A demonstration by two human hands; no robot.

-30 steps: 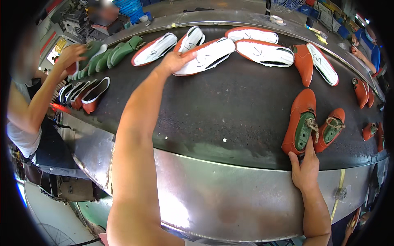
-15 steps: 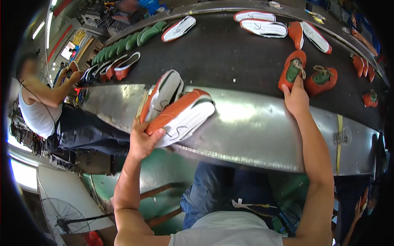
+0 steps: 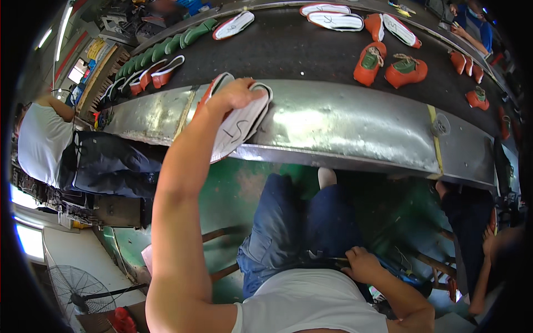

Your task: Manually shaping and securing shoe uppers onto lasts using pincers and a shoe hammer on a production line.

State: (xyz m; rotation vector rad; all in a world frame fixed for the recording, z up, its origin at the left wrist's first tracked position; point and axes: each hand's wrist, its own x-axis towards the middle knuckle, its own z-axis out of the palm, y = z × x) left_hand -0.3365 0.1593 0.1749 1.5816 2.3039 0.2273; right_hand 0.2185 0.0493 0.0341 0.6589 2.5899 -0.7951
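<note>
My left hand (image 3: 240, 93) reaches across the near bench edge and grips a red-and-white shoe upper (image 3: 240, 130), its white lining with a dark pen mark facing up. A second red-and-white upper (image 3: 222, 80) lies partly hidden behind that hand and forearm. Down at my lap, my right hand (image 3: 363, 265) is closed around the end of a thin tool (image 3: 332, 257); its pale tip lies on my jeans, and the kind is unclear. On the dark belt stand two red shoes with green tongues and tan laces, one upright-angled (image 3: 367, 67) and one beside it (image 3: 408, 72).
A metal ledge (image 3: 333, 125) runs along the belt (image 3: 294, 50), with a small clear cup (image 3: 441, 125) at right. Green forms (image 3: 169, 47) line the far left; white-lined uppers (image 3: 333, 21) lie at the back. A person (image 3: 47, 141) works at left, another (image 3: 474, 30) far right.
My right hand has left the laced red shoe and come down to the tool on my lap. My left hand has shifted to the far end of the uppers. The view has moved.
</note>
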